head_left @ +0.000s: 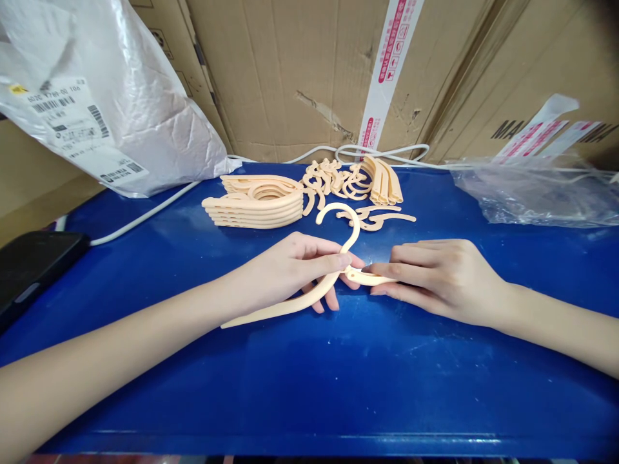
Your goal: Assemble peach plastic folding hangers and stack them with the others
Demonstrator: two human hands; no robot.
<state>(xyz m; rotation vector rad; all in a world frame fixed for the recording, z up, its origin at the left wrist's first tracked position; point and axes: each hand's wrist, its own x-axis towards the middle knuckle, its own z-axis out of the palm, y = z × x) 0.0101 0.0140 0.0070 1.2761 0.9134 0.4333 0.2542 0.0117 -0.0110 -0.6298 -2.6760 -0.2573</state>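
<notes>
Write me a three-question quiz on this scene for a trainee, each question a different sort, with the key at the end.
1. True or false: the left hand holds the hanger near the base of its hook.

2. Which of these lies toward the right end of the blue table?
A) White parcel
B) Crumpled clear plastic
C) Black device

3. Short answer: which part of the hanger do the fingers of the right hand touch?

Key:
1. True
2. B
3. Its arm on the right side
</notes>
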